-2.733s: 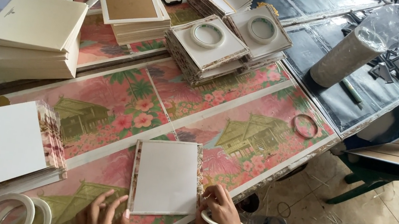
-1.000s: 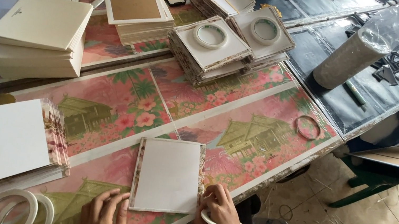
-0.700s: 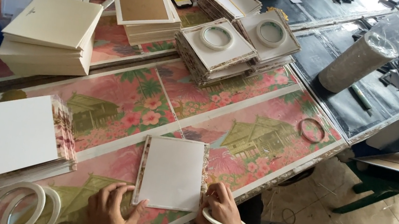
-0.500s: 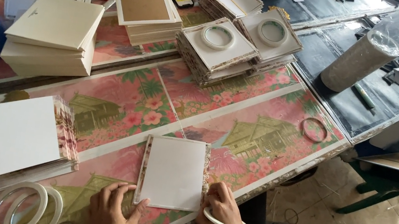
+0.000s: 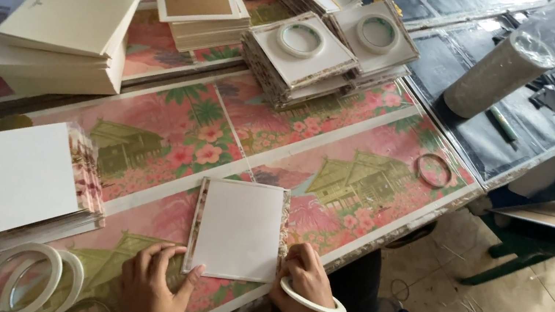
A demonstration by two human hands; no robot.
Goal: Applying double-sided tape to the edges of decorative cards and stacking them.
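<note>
Both hands press a white card flat at the near edge of the patterned table.

The white card (image 5: 239, 230) lies near the table's (image 5: 364, 170) near edge, on the floral cloth. The left hand (image 5: 150, 293) rests flat and open, fingertips touching the card's near-left corner; nothing is gripped. The right hand (image 5: 303, 279), with a roll of tape (image 5: 311, 302) worn round the wrist, presses curled fingers against the card's right edge. Left of the card sits a stack of white sheets (image 5: 14, 180), with tape rolls (image 5: 32, 277) just near of it. Far of the card the cloth is open up to the stacked boards (image 5: 297, 55). A thin ring (image 5: 434, 170) lies well to the right, by the table edge.
</note>
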